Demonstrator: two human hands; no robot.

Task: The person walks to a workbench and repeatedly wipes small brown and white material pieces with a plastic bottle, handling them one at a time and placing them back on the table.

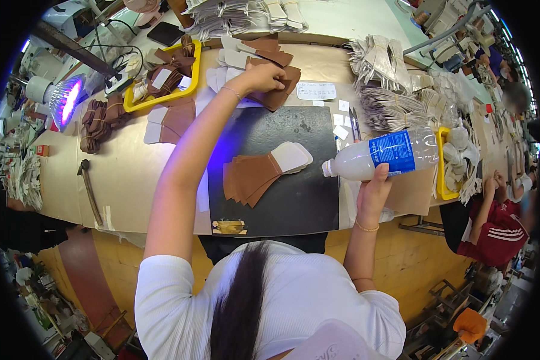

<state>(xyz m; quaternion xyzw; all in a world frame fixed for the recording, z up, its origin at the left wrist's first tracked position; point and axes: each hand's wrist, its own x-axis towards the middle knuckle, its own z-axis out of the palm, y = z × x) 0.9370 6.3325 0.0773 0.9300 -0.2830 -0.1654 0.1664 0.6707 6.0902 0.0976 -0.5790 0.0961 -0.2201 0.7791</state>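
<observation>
My left hand (259, 79) reaches to the far side of the table, its fingers bent down on the stack of brown and white cut pieces (276, 98). My right hand (375, 191) grips a clear plastic bottle with a blue label (390, 153). The bottle lies on its side in the air, neck to the left, with whitish liquid inside. Left of its mouth, a fanned stack of brown pieces with white ends (252, 177) rests on the black mat (276, 219). The fingers behind the bottle are mostly hidden.
A yellow tray of brown bundles (195, 75) stands at the far left, near a lit lamp (69, 102). A hammer (90, 192) lies at left. Pale bundled strips (396, 108), pens (354, 123) and another yellow tray (443, 165) are on the right. A co-worker in red (492, 234) sits beyond.
</observation>
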